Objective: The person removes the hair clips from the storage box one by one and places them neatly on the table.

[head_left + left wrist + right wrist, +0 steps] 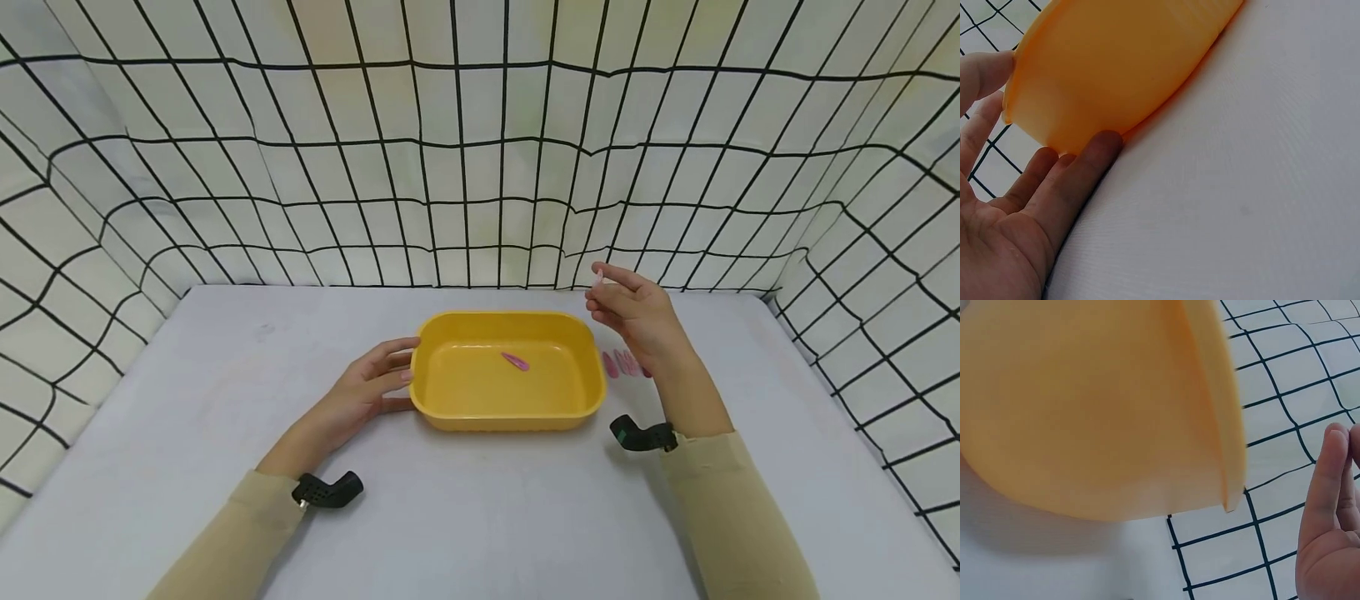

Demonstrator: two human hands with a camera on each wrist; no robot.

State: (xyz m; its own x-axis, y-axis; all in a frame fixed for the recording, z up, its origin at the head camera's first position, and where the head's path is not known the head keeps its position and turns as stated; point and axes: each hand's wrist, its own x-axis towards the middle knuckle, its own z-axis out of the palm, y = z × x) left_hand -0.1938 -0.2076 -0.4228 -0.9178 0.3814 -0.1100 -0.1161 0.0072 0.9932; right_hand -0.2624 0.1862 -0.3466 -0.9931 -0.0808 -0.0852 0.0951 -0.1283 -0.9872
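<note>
A yellow plastic basin (507,421) stands on the table, with one pink snap hair clip (516,361) lying on its floor. My left hand (367,382) rests against the basin's left end; in the left wrist view its fingertips (1105,142) touch the outer wall and rim. Above the basin's far right corner, my right hand (633,312) pinches a small pale pink hair clip (599,278) between thumb and fingers. From the right wrist view this held clip cannot be made out. Several more pink hair clips (610,365) lie in a row right of the basin, partly hidden by my right forearm.
A white table (480,517) carries everything. White cloth with a black grid (480,167) rises at the back and both sides. Black wrist cameras (643,434) sit on both wrists.
</note>
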